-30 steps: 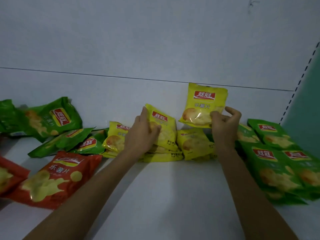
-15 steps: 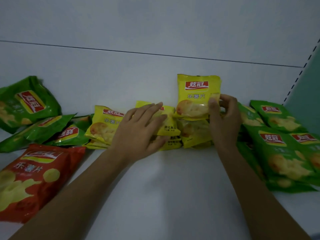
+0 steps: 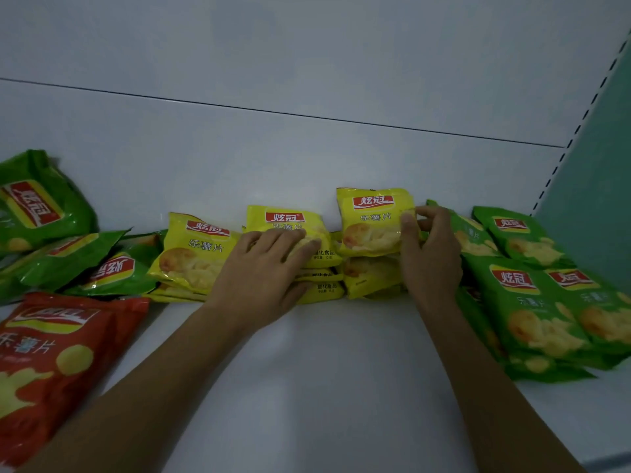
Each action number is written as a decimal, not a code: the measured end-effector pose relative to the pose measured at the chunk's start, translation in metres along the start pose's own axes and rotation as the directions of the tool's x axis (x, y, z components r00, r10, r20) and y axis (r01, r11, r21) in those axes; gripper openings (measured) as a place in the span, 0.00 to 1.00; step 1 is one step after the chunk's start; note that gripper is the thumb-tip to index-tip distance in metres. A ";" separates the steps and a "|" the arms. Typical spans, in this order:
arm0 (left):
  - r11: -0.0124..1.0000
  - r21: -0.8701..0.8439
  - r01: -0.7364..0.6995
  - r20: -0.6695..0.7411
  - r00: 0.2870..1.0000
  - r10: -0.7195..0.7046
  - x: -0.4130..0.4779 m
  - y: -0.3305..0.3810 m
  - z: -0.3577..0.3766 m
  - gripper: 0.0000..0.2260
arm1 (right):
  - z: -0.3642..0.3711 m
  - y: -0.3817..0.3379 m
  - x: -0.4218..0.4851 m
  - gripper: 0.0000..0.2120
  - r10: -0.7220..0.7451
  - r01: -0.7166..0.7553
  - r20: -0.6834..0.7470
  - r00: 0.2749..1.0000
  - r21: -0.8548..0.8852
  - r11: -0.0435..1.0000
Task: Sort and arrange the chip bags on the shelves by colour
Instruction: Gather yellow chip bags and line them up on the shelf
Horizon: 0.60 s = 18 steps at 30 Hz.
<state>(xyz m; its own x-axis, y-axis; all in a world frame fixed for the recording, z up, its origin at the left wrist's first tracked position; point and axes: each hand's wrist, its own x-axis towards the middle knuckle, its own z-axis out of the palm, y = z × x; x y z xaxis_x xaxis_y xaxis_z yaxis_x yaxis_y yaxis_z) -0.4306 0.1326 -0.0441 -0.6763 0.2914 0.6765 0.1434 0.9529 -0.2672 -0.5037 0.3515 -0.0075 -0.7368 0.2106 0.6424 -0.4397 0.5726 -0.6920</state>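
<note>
Centrally — hands (image 3: pixel 259 278) (image 3: pixel 432 261) on yellow bags (image 3: pixel 372 221)

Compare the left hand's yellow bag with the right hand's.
The middle yellow bag lies under flat fingers of the left hand; the right yellow bag is pinched at its edge by the right hand. The middle yellow bag is half covered; the right yellow bag shows almost whole. Both share a red logo.

Yellow chip bags (image 3: pixel 374 221) mid-shelf, red logo banners. Green bags (image 3: pixel 522 302) on both sides. Red bag (image 3: pixel 58 356) front left; white shelf (image 3: pixel 324 387).
</note>
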 end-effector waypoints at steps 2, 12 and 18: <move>1.000 -0.002 -0.001 -0.004 1.000 0.001 0.000 0.000 0.001 0.25 | 0.001 0.001 0.001 0.13 0.005 -0.005 0.017 1.000 0.026 1.000; 0.999 -0.014 0.035 0.023 0.999 -0.035 -0.001 0.002 0.000 0.25 | 0.000 0.011 0.009 0.11 -0.042 0.049 0.097 0.994 -0.080 0.996; 0.999 -0.003 0.035 0.010 0.999 -0.035 0.000 0.004 0.001 0.24 | 0.003 -0.002 0.002 0.18 -0.467 0.457 0.037 0.884 -0.285 0.842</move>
<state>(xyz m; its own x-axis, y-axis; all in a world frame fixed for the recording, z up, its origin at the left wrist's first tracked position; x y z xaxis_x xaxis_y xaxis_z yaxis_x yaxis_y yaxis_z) -0.4308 0.1362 -0.0454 -0.6877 0.2574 0.6788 0.1220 0.9627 -0.2414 -0.5059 0.3488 -0.0054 -0.4647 -0.1106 0.8785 -0.5608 0.8046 -0.1953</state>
